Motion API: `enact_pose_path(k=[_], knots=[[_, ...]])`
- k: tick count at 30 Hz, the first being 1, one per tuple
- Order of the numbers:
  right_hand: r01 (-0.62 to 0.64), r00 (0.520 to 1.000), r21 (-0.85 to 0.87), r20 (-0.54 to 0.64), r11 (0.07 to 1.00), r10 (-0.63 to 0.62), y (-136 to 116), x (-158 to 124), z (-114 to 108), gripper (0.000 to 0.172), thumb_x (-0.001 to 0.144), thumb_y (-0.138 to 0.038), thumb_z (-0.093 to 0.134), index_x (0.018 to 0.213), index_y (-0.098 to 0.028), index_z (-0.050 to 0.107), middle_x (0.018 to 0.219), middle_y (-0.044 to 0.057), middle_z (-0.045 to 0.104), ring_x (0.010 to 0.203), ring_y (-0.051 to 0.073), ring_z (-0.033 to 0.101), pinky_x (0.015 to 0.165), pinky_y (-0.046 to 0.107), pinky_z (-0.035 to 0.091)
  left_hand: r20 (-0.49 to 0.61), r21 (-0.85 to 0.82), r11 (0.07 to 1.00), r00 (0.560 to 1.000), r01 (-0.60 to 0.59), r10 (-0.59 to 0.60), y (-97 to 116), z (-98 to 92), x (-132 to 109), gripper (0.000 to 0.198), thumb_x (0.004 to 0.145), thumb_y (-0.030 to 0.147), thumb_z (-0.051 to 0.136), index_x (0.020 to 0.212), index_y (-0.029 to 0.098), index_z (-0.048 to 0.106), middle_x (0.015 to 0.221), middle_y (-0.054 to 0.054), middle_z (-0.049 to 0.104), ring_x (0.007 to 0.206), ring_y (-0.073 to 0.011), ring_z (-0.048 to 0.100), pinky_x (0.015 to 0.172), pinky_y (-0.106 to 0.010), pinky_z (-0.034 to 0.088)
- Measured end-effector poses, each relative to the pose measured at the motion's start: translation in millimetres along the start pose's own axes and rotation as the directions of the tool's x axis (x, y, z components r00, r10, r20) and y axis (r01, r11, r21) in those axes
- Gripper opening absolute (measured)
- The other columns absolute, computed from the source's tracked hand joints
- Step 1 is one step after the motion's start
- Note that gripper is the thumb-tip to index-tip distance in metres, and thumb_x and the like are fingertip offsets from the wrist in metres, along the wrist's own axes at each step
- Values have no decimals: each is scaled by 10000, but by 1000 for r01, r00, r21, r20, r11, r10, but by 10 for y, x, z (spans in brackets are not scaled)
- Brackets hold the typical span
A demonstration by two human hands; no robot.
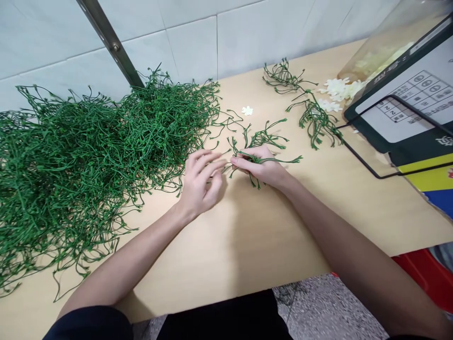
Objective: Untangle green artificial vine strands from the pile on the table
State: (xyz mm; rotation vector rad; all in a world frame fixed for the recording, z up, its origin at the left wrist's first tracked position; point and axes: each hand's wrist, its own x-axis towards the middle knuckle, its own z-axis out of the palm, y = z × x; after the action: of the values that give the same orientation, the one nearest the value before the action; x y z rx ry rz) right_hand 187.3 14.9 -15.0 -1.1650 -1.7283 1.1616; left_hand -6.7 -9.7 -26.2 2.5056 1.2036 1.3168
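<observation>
Your right hand (264, 167) pinches a green plastic stem sprig (264, 141); your left hand (201, 182) hovers beside it, fingers spread.

A thin green branched sprig (261, 140), seemingly plastic, splays over the table (247, 236) from the right hand (264, 169).

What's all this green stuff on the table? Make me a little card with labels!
Place: wooden table by a tiled wall
Right hand: holds a green sprig
Left hand: fingers reach toward the sprig; blurred, grip unclear
Left side: big pile of green stems
Far right: two small stem bunches beside loose white flowers
Middle: one white flower lying alone
</observation>
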Motion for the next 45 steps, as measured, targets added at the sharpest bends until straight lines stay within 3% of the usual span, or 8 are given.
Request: enact_pose_path(k=[3,7,10,13,20,29,36,45], knots=[[42,998,-8,49,999,-41,8,4,-11,444,853,-494,595,563,-166,519,509,-35,405,507,94,370,519,266,297,59,-74,996,996,-56,61,20,31,15,268,895,320,625,1116,175,668,1060,-109,728,1005,-232,623,912,-432,527],[74,994,-28,87,997,-71,17,6,-14,459,879,-464,573,539,-162,509,521,-20,445,530,98,410,553,265,335,92,-71,997,996,14,-8,8,46,27,219,969,262,516,1076,168,683,930,-85,741,832,-174,628,784,-342,529],[28,998,51,60,998,-31,17,6,-1,262,862,-388,598,812,-140,669,543,-33,482,517,99,430,530,253,348,114,-42,998,992,54,-49,6,25,35,222,983,230,475,975,159,686,863,-76,719,796,-170,593,736,-317,496],[9,998,122,64,993,-17,11,7,11,288,825,-335,632,1023,-131,679,546,-46,493,495,97,432,505,245,353,152,-17,998,986,65,-62,12,9,45,217,985,220,465,919,162,663,848,-71,703,805,-179,565,742,-320,470],[18,997,126,74,992,-28,1,10,17,162,778,-298,637,749,-139,643,596,1,574,530,91,461,512,233,365,183,-2,997,980,78,-76,28,5,59,212,993,225,450,922,170,642,851,-58,707,798,-186,523,744,-322,434],[12,996,39,93,999,-15,35,3,33,170,668,-302,702,707,-145,651,582,-4,516,538,91,442,487,220,364,256,181,974,950,133,-177,3,72,-8,319,1008,334,407,855,184,643,843,-79,672,837,-233,445,752,-375,342],[60,985,-8,160,998,-58,16,-6,4,165,731,-291,641,680,-135,624,539,-37,443,495,63,355,462,211,285,248,92,986,956,139,-158,-11,53,12,345,1021,321,357,810,184,593,777,-68,611,827,-224,447,752,-361,356],[83,983,-38,167,996,-75,26,-11,-29,242,785,-334,627,644,-159,538,538,-57,380,508,68,322,469,221,242,298,141,977,934,163,-198,10,38,42,437,1017,363,359,635,201,497,568,-26,535,668,-200,414,672,-351,300]])
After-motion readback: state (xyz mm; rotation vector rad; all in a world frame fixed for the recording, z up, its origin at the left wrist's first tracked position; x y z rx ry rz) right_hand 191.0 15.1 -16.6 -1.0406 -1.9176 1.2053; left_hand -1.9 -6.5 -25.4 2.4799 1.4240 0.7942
